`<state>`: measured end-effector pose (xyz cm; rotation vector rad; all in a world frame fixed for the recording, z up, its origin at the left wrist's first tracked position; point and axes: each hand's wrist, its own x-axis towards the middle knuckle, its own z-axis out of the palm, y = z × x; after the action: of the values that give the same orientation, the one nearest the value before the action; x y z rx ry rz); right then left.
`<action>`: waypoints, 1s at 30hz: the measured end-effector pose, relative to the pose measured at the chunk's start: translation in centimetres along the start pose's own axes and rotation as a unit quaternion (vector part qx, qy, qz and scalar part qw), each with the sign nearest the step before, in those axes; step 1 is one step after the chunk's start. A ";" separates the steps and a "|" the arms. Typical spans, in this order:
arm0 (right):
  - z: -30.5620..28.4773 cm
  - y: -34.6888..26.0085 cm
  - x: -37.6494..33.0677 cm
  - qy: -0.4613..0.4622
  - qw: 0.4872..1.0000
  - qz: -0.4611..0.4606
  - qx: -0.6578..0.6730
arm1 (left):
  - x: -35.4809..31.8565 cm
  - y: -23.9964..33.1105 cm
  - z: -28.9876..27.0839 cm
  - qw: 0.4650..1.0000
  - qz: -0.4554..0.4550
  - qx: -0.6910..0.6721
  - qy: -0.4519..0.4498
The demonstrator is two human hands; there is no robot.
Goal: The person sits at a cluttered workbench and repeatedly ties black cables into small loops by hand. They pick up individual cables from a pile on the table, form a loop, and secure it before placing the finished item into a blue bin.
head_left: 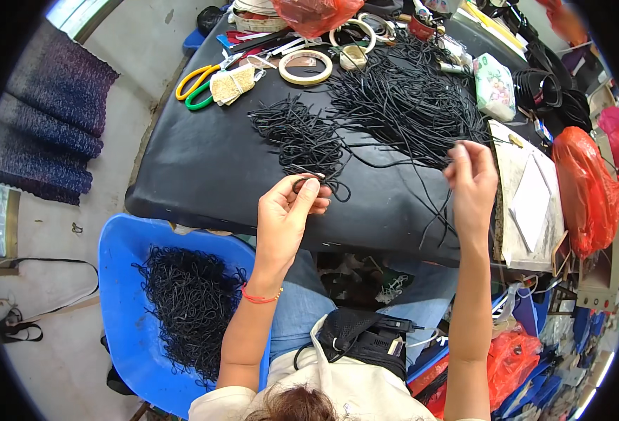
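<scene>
My left hand is closed in a pinch on a looped black cord at the near side of the table. Just beyond it lies a tangled heap of short, looped black cords. My right hand is raised at the near right edge of a large spread of long black cords. Its fingertips are smeared by motion, so I cannot tell whether they grip a cord. A few loose cord ends hang toward the table's near edge beside it.
A blue tub with more looped black cords stands left of my legs. On the black table are scissors, a tape roll and a tissue pack. A red plastic bag hangs at the right.
</scene>
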<state>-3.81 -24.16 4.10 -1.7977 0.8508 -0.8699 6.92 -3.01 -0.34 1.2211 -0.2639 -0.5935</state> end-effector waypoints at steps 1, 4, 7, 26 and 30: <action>0.5 -1.0 -1.3 -0.059 0.998 0.023 0.023 | -0.3 0.0 0.4 1.000 0.001 -0.019 -0.004; 2.7 -2.9 -5.3 -0.235 0.963 0.109 0.072 | -1.2 -0.3 2.1 0.997 -0.007 -0.070 -0.010; 3.7 -2.3 -6.8 -0.237 0.946 0.121 0.184 | -2.0 -0.4 3.6 0.999 -0.002 -0.037 -0.015; -1.2 -5.0 -9.0 -0.156 0.953 -0.221 -0.137 | -4.3 2.0 3.2 0.961 0.059 0.141 -0.231; -1.6 -4.1 -9.0 -0.119 0.937 -0.278 -0.173 | -5.5 2.0 2.5 0.953 -0.191 -0.062 -0.228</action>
<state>-9.01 -15.98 6.70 -2.4625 0.3444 -0.8560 1.76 -1.50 3.04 1.0064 -0.3743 -1.2158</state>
